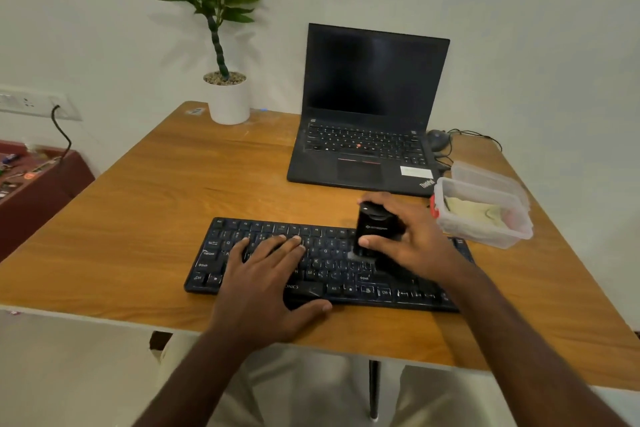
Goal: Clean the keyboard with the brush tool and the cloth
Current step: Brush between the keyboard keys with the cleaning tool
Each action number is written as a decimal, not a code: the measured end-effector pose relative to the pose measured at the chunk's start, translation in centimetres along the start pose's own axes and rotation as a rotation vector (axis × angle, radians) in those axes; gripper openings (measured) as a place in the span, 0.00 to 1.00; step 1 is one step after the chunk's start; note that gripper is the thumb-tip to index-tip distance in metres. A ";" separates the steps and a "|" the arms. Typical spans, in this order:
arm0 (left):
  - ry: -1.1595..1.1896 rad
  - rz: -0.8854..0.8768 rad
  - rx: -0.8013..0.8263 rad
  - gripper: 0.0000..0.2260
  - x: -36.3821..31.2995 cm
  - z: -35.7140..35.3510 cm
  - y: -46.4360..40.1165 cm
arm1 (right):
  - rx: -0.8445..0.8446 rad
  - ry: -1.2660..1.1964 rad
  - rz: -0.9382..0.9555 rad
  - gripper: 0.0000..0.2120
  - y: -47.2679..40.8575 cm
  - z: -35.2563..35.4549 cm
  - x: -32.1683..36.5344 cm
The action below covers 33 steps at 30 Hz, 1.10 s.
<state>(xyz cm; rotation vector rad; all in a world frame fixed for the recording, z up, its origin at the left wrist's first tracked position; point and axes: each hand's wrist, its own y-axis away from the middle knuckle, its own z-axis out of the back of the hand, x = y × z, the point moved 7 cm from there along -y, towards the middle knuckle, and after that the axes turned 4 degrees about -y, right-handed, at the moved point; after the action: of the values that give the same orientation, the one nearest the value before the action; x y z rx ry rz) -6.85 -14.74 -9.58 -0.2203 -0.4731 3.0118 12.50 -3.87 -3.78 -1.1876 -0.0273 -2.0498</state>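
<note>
Black laptop (367, 107) stands behind keyboard (325, 267), container (485, 215) beside.

A black keyboard (325, 263) lies on the wooden bench (138, 218). The left hand (266, 284) rests flat on the keys. The right hand (412, 236) holds a black brush tool (375, 230) upright on the keyboard. Behind the keyboard sits an open laptop (367, 107).

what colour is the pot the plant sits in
White, a plain smooth pot with pebbles on top, seen in the head view.
</note>
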 end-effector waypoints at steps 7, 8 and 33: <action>-0.003 0.019 -0.006 0.42 0.3 -0.6 0.1 | -0.075 0.036 -0.072 0.24 0.8 3.2 0.7; -0.001 0.017 -0.003 0.42 0.3 -0.7 0.1 | -0.137 0.023 -0.065 0.24 0.9 3.2 1.1; 0.018 0.035 0.026 0.41 -0.4 0.3 0.0 | 0.045 0.034 -0.130 0.25 1.9 2.4 0.2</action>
<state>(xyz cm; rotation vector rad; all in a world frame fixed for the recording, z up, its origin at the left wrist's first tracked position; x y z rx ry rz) -6.53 -14.89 -9.27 -0.2565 -0.4324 3.0450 15.35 -4.47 -2.88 -1.1498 -0.1363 -2.1700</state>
